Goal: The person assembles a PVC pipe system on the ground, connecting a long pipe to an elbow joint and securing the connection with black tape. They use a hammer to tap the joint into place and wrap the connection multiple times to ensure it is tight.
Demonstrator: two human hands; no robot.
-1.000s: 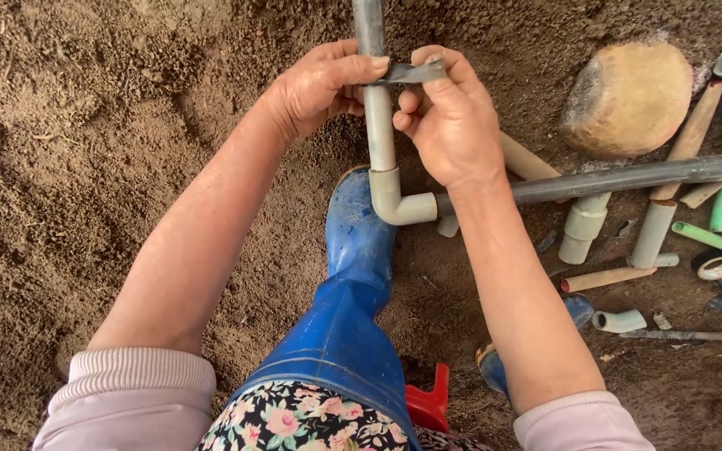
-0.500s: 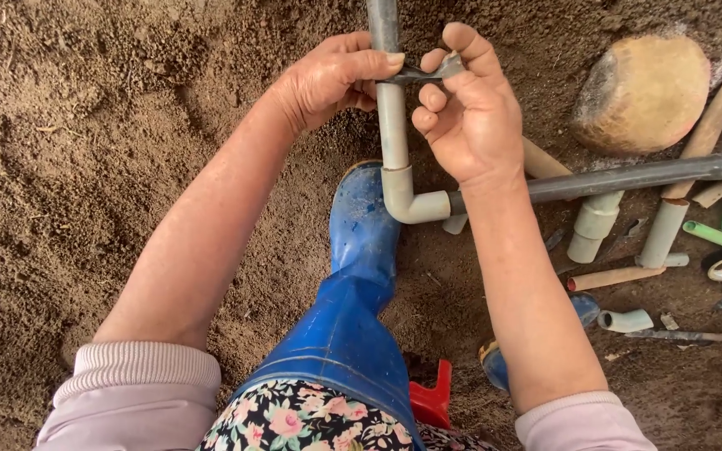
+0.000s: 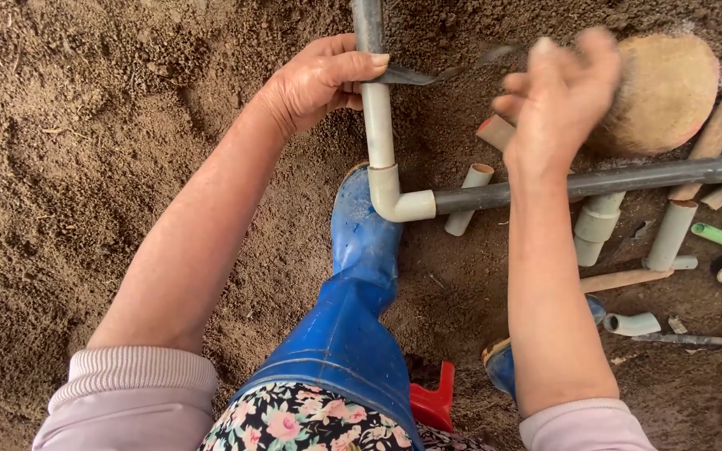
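Pipe (image 3: 375, 117) stands upright in left hand (image 3: 315, 79), already seated in elbow (image 3: 394, 199) below. Strip (image 3: 415, 77) pinned against pipe under left thumb, free end trailing toward right hand (image 3: 557, 92), blurred, fingers loose, gripping nothing. Wrapping barely begun.

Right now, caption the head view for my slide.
Left hand pins dark strip against upright pipe above elbow; blurred right hand is off it.
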